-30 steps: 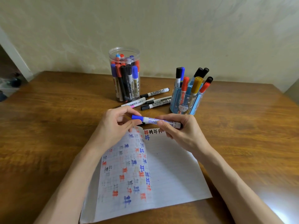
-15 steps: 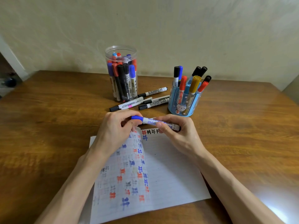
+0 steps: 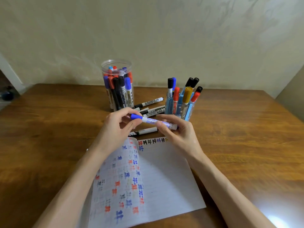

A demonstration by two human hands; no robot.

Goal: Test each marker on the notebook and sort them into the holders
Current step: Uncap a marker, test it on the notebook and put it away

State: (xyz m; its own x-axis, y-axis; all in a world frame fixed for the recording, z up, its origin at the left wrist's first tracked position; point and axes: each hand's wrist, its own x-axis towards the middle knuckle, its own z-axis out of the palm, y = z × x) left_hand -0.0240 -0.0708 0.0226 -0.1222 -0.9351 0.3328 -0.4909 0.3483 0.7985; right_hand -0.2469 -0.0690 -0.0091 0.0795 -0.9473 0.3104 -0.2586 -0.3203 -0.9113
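Both hands have risen slightly. My left hand (image 3: 115,127) pinches the cap (image 3: 136,116) of the blue marker (image 3: 153,120), my right hand (image 3: 177,134) grips its barrel, above the notebook's (image 3: 164,178) top edge. Risk: cap pops suddenly, tip streaks my fingers.

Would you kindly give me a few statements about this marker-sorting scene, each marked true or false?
1. Both hands hold the blue marker. True: the left hand pinches the cap end and the right hand grips the barrel.
2. That marker is uncapped. False: its blue cap is on.
3. The clear jar stands to the left of the blue holder. True.
4. The notebook is blank. False: its pages bear red, blue and black test marks.
5. Every other marker sits in a holder. False: loose markers lie on the table between the jar and the holder.
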